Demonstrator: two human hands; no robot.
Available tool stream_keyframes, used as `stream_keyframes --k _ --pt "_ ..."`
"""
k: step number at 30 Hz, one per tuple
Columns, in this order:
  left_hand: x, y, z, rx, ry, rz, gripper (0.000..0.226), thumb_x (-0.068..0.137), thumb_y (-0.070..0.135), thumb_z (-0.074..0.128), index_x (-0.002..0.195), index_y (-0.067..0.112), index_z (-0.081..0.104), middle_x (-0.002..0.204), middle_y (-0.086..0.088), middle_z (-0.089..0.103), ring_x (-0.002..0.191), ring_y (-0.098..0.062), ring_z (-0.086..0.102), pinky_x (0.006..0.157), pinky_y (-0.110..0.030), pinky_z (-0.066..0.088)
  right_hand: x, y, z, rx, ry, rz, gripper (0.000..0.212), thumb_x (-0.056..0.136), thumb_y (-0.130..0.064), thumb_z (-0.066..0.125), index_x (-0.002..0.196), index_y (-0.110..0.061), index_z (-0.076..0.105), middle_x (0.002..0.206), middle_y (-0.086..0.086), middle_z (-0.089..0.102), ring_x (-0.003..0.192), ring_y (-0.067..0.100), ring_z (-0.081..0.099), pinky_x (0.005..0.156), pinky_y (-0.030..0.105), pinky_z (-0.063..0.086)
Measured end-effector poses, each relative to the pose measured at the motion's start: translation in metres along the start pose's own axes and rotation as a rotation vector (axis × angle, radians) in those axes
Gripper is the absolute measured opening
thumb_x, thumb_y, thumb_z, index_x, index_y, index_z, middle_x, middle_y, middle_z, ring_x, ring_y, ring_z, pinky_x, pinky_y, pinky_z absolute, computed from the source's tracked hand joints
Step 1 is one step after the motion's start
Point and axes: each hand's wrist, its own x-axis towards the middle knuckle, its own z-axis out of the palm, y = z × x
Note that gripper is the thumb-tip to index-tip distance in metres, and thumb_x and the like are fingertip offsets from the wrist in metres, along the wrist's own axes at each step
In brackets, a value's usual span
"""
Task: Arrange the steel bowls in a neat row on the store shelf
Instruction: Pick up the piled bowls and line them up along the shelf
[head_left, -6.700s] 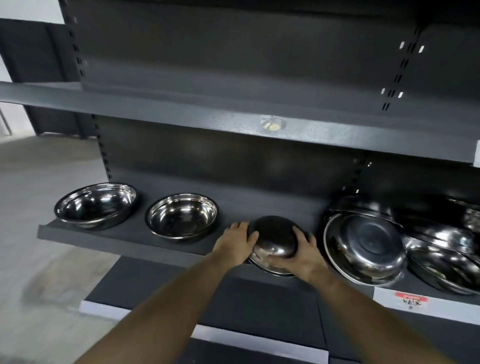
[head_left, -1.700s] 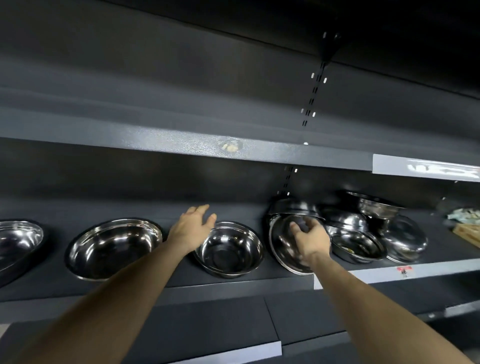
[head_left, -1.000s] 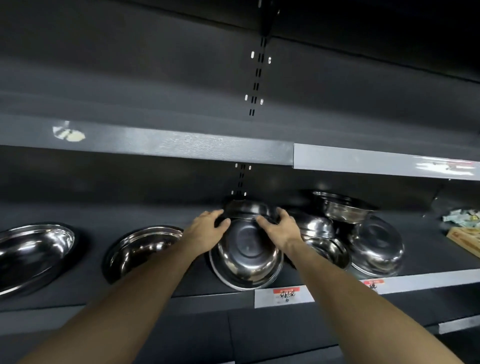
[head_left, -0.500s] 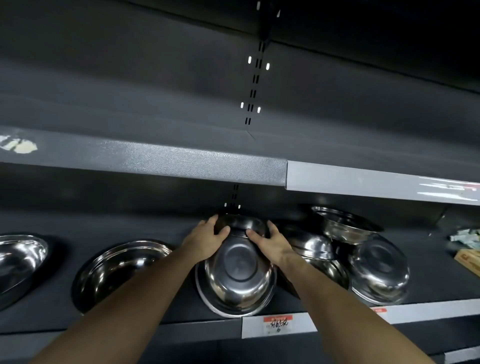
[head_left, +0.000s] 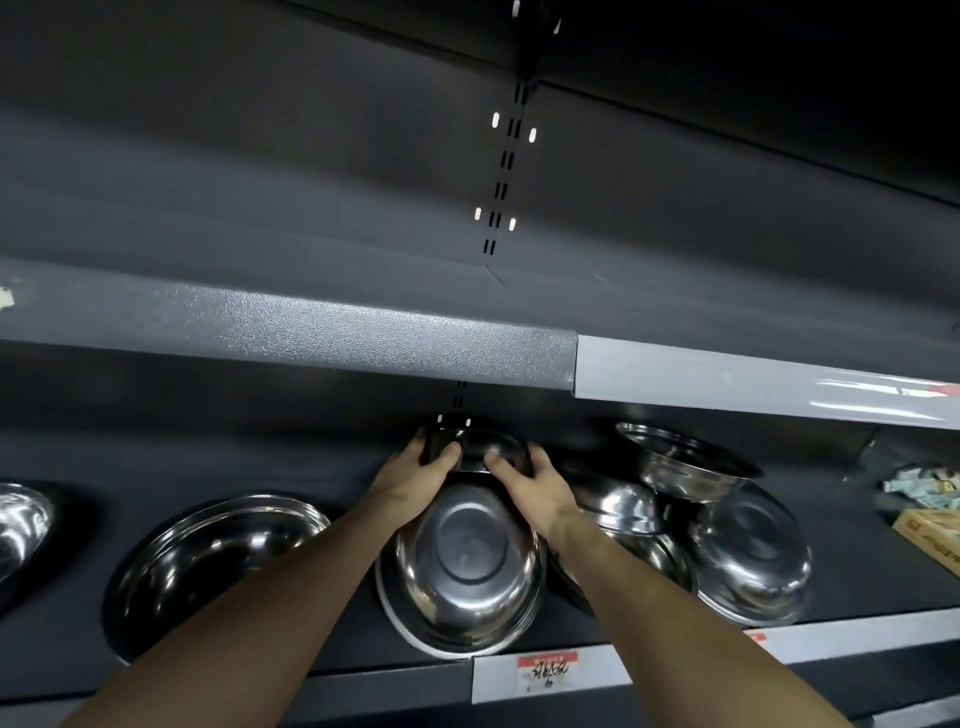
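On the store shelf, two steel bowls are already laid out singly to the left of the tilted bowl: a wide bowl just beside it, and an edge bowl farther left. A jumbled heap is left to be sorted on its right. At its upper rim, the tilted bowl is gripped by left hand and right hand, thumbs curled over the edge.
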Motion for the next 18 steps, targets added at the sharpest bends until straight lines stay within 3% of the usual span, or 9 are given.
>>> stream_keyframes --k 4,7,10,12,14,18 --pt "-0.007 0.007 -0.004 -0.036 0.063 0.048 0.082 0.081 0.078 0.040 0.152 0.041 0.020 0.154 -0.008 0.037 0.142 -0.030 0.035 0.115 -0.038 0.027 -0.004 -0.008 -0.006 -0.091 0.043 -0.093 0.106 0.057 -0.087 0.059 0.145 -0.032 0.038 0.138 0.001 0.054 0.133 0.020 0.046 0.113 0.034 0.036" --pt "-0.014 0.015 -0.009 -0.046 0.150 0.096 0.078 0.082 0.079 0.036 0.150 0.043 0.023 0.151 -0.008 0.041 0.139 -0.032 0.039 0.114 -0.042 0.031 -0.011 -0.013 -0.011 -0.242 0.075 -0.200 0.110 0.056 -0.083 0.064 0.148 -0.034 0.029 0.135 0.002 0.053 0.132 0.019 0.044 0.112 0.033 0.037" --pt "-0.025 0.021 -0.016 -0.072 0.271 0.138 0.070 0.085 0.077 0.034 0.147 0.044 0.031 0.144 -0.009 0.048 0.132 -0.035 0.045 0.111 -0.044 0.036 -0.013 -0.014 -0.012 -0.296 0.167 -0.307 0.080 0.080 -0.046 0.070 0.148 -0.030 0.030 0.126 0.009 0.060 0.124 0.026 0.053 0.105 0.032 0.042" --pt "-0.035 0.022 -0.022 -0.104 0.320 0.178 0.065 0.086 0.074 0.035 0.142 0.040 0.039 0.138 -0.010 0.052 0.128 -0.036 0.047 0.109 -0.045 0.037 -0.013 -0.016 -0.011 -0.247 0.242 -0.352 0.061 0.089 -0.020 0.059 0.146 -0.026 0.038 0.119 0.014 0.065 0.114 0.033 0.060 0.097 0.033 0.046" --pt "-0.045 0.021 -0.028 -0.146 0.359 0.204 0.063 0.089 0.070 0.036 0.136 0.030 0.046 0.132 -0.012 0.056 0.124 -0.036 0.049 0.107 -0.046 0.038 -0.016 -0.017 -0.007 -0.177 0.316 -0.373 0.053 0.092 -0.012 0.051 0.142 -0.027 0.044 0.110 0.015 0.070 0.103 0.035 0.065 0.090 0.034 0.049" --pt "-0.062 0.014 -0.038 -0.138 0.488 0.293 0.054 0.096 0.056 0.037 0.129 0.015 0.049 0.124 -0.014 0.056 0.124 -0.033 0.046 0.108 -0.042 0.035 -0.023 -0.019 0.008 -0.145 0.467 -0.410 0.036 0.095 -0.017 0.051 0.129 -0.018 0.060 0.101 0.018 0.073 0.097 0.037 0.066 0.085 0.035 0.050"
